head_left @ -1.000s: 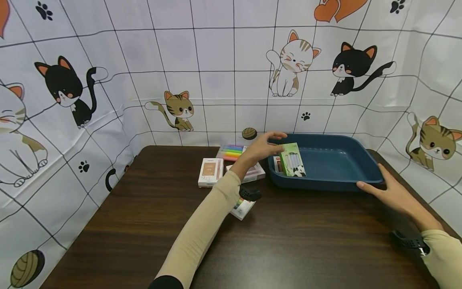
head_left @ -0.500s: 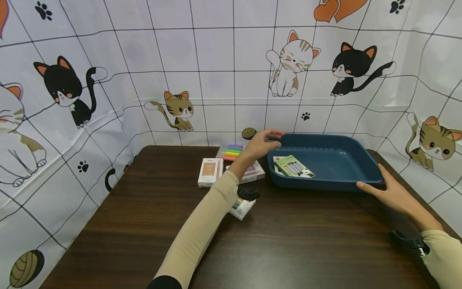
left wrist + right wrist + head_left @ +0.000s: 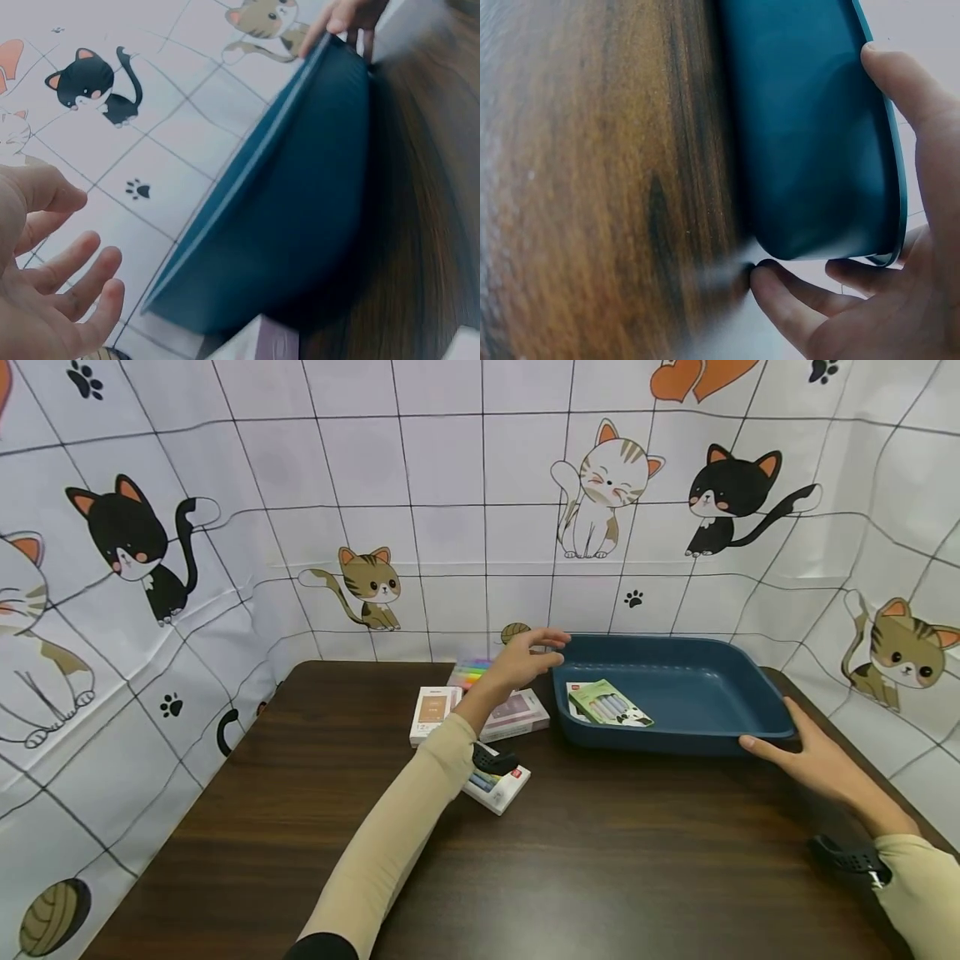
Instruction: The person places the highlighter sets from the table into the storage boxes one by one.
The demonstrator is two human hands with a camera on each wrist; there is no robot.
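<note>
A blue plastic tray [image 3: 690, 697] stands at the back right of the table. Inside its left end a green pen box [image 3: 611, 703] lies flat, partly over a white-and-red pack [image 3: 576, 702]. My left hand [image 3: 522, 658] hovers just left of the tray, above the boxes, holding nothing; in the left wrist view its fingers [image 3: 79, 281] are loosely bent and apart. My right hand [image 3: 817, 760] holds the tray's near right corner. The right wrist view shows the thumb [image 3: 892, 71] on the rim and the other fingers around the corner.
Left of the tray lie a white box with a tan panel [image 3: 433, 714], a white-and-pink box [image 3: 517, 714] and a rainbow-coloured pack [image 3: 468, 672]. A white box with coloured sticks [image 3: 498, 787] lies nearer, partly under my left forearm. A cat-print sheet [image 3: 450, 485] hangs behind the table.
My left hand has let go of the green pen box, which has dropped from leaning to lying in the tray. That hand has drawn back left. My right hand stays at the tray corner.
</note>
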